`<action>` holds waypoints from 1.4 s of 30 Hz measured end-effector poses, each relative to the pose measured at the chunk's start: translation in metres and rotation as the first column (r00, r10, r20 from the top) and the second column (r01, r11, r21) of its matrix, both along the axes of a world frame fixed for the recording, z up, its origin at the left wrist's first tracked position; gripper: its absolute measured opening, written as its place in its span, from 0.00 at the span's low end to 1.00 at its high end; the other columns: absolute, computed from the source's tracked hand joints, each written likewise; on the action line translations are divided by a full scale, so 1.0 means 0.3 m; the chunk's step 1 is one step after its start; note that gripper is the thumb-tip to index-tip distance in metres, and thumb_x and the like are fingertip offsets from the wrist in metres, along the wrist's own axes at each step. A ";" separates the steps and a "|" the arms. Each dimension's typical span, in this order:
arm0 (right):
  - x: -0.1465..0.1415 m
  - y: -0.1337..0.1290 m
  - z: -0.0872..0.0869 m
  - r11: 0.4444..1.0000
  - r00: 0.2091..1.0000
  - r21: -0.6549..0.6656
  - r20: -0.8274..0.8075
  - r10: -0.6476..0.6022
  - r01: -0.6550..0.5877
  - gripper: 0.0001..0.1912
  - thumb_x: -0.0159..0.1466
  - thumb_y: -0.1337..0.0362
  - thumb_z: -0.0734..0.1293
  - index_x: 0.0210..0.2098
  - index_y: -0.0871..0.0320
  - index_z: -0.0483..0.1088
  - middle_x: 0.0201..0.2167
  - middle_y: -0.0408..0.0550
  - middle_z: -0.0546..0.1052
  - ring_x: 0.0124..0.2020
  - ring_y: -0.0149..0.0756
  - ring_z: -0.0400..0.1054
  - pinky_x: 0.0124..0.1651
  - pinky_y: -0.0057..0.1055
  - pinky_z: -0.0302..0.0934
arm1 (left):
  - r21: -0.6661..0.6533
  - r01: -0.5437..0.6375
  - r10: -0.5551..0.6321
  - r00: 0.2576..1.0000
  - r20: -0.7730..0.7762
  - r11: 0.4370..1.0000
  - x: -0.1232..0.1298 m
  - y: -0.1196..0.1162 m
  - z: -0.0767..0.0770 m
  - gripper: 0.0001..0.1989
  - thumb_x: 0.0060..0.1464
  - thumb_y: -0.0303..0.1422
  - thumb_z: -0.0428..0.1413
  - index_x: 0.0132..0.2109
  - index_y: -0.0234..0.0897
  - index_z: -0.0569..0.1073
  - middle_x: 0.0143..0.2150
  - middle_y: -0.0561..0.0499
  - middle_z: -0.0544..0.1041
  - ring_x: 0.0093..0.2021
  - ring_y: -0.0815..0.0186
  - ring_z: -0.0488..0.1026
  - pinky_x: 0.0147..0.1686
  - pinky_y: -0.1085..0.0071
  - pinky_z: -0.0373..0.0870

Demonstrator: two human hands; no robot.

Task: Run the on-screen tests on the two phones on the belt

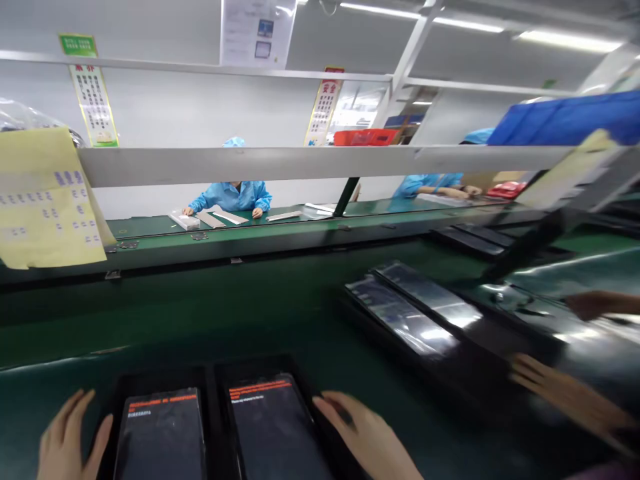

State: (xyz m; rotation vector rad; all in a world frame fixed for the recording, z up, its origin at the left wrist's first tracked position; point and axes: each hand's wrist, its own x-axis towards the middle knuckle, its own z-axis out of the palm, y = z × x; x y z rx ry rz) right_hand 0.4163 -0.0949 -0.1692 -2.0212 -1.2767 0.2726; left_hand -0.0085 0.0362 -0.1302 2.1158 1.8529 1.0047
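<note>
Far left, the left hand point(65, 437), fingers spread and loosely bent, thumb beside the black tray point(212, 413)! In its left half, the left tablet point(163, 443): dark glossy screen, blurry orange-red text across the top, white line beneath. Next door, the right tablet point(275, 433), equally dark, orange lines above small white print. The right hand point(373, 437) curls at the tray's right edge; gripping or merely resting, can't tell!
</note>
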 end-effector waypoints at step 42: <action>-0.226 0.099 0.007 0.804 0.780 -0.289 0.223 0.585 -0.520 0.53 0.60 0.51 0.69 0.70 0.51 0.29 0.70 0.52 0.39 0.69 0.51 0.24 0.67 0.57 0.38 | -0.314 0.423 -0.486 0.860 -0.155 0.850 0.149 0.183 0.076 0.33 0.61 0.50 0.41 0.65 0.34 0.56 0.66 0.39 0.58 0.68 0.44 0.45 0.62 0.43 0.52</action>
